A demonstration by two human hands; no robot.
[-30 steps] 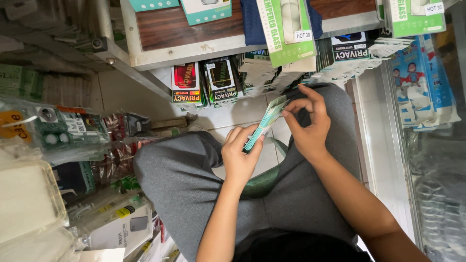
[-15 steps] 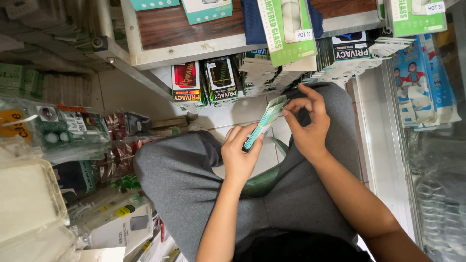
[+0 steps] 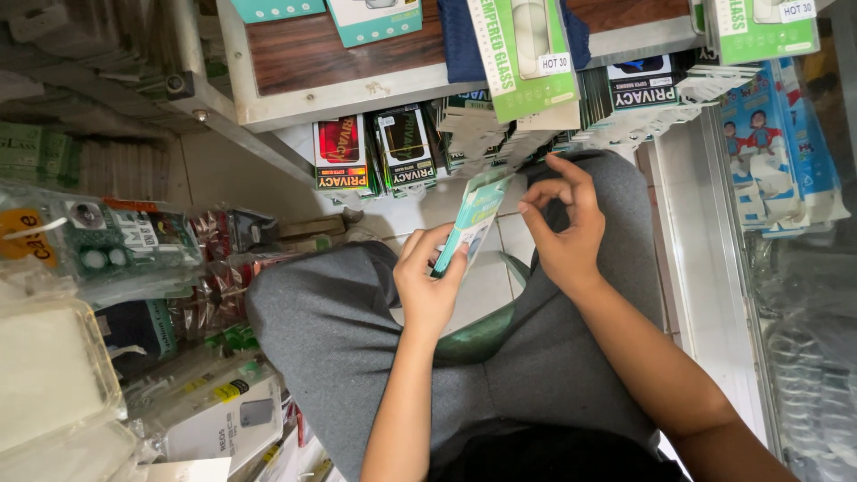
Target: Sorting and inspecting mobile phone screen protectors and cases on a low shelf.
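My left hand grips a thin stack of flat teal and white packets, held upright over my grey-trousered knees. My right hand hovers at the stack's upper right edge, thumb and forefinger pinched close to the top packet; whether they touch it is unclear. Both hands are above a gap of tiled floor between my legs.
A low wooden shelf stands ahead, with rows of small boxed packets lined up under it. Green and white flat boxes lie on the shelf edge. Bagged goods pile up at left; a glass cabinet stands at right.
The packet stack has tilted slightly more upright in my left hand. My right fingers have shifted a little along its top edge.
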